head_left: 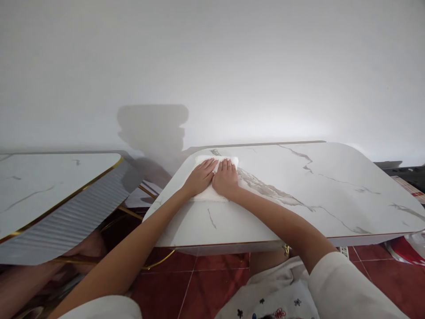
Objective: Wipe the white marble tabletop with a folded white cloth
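A white cloth [210, 195] lies spread on the left part of a white marble-patterned tabletop [285, 177]. My left hand [201, 178] rests flat on it, fingers stretched forward and slightly to the right. Beside it, my right hand [226, 178] also presses down on the cloth with its fingers extended. The two hands touch or nearly touch at the thumbs. Both palms are hidden against the fabric, and the cloth's far edge shows just beyond the fingertips.
A second marble-patterned table [49, 186] with gold trim stands at the left, a gap apart. Behind both rises a plain wall [252, 66]. Part of another person's leg [76, 257] shows beneath the left table. Red floor tiles [215, 274] lie below.
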Demonstrator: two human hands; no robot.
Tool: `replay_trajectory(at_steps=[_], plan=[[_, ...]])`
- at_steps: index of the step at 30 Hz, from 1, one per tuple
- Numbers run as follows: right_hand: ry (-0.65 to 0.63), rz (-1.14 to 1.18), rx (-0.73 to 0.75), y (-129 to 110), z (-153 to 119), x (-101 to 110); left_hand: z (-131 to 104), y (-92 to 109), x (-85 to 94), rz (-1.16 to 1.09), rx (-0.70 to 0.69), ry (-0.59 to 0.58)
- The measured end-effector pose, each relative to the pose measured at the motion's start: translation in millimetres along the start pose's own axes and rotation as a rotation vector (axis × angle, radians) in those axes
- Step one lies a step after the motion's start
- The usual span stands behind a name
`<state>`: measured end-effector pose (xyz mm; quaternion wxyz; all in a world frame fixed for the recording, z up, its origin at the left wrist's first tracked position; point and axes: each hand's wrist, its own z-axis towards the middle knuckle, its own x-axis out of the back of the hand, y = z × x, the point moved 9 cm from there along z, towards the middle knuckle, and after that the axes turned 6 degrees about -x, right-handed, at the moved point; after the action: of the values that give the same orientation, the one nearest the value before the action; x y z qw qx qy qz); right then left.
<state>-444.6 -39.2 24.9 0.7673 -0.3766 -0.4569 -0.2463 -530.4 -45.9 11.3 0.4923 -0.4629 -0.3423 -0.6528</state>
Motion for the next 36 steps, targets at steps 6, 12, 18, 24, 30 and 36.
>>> replay_trajectory(at_steps=[6, 12, 18, 24, 30, 36], plan=[[0.012, 0.053, 0.058, -24, -34, 6, -42, 7, 10.9, 0.009, 0.002, 0.006], [-0.039, 0.084, 0.120, -46, -59, 8, -77, 11, 21.9, 0.025, 0.030, 0.027], [-0.067, 0.088, 0.122, -55, -77, 9, -97, 25, 30.0, 0.035, 0.034, 0.022], [-0.096, 0.066, 0.183, -52, -98, 17, -109, 47, 33.9, 0.039, 0.114, 0.030], [-0.082, 0.067, 0.187, -26, -113, 34, -98, 80, 31.2, 0.048, 0.203, 0.048], [-0.081, 0.027, 0.165, 7, -104, 43, -63, 96, 21.0, 0.026, 0.189, 0.041]])
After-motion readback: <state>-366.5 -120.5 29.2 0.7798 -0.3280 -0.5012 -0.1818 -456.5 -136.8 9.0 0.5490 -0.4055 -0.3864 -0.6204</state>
